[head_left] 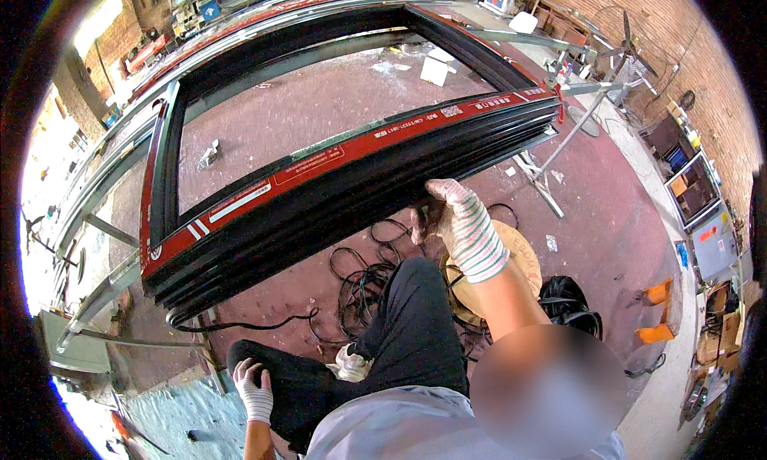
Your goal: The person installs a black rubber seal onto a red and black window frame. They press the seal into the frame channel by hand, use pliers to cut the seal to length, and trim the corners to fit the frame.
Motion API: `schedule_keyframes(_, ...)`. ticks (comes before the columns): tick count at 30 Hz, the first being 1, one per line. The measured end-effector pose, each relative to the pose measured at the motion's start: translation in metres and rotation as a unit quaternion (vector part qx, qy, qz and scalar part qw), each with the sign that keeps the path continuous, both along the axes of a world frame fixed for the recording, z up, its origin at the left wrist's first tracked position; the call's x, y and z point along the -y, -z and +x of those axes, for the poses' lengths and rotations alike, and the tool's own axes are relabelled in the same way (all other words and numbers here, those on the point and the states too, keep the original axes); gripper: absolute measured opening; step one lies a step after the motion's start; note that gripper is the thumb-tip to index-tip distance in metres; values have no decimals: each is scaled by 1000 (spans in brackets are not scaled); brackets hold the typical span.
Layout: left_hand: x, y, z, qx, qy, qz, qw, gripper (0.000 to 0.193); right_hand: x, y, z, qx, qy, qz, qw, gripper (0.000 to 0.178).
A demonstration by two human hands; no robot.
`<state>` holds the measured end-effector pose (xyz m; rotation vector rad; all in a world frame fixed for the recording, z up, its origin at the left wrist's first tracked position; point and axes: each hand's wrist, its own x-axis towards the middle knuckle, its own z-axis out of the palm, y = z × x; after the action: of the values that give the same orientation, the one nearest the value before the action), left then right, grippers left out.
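A stack of dark window frames (351,190), with red printed film along the top faces, lies across metal stands in front of me. My right hand (463,228), in a striped knitted glove, is at the near side of the stack, right of its middle. Its fingers curl in against the black side, and whatever lies between them is hidden in shadow. Lower left, my left hand (254,392) rests on my knee in a similar glove, fingers spread and holding nothing. A black strip (272,324) runs from the stack's near left corner toward a loose black coil (363,296) on the floor.
Beside my right forearm sits a round tan disc (511,268), with a black bag (569,304) behind it. An orange bracket (659,312) stands farther right. Metal stand legs (543,184) reach the floor at right; rails (104,204) run along the left. A fan (627,49) is at the far right.
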<state>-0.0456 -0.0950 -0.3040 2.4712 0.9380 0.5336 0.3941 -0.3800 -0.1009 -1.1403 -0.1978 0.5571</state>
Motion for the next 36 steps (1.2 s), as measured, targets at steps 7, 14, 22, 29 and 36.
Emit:
schedule_keyframes(7,-2,2,-1,17,22,18,999,18,-6,-6,-8,-53,21,11,998,28)
schedule_keyframes(14,-6,5,-3,19,18,6,1000,17,-11,-14,-19,-16,-7,-14,1000,28)
schedule_keyframes(22,-9,7,-2,61,18,-12,998,17,-21,-14,-29,-25,-15,33,999,27)
schedule_keyframes(29,-17,2,-1,51,22,53,997,21,-32,-40,-49,-70,16,16,997,32)
schedule_keyframes(36,-13,-5,-3,56,-11,12,998,20,-40,-33,-55,-110,26,44,993,30)
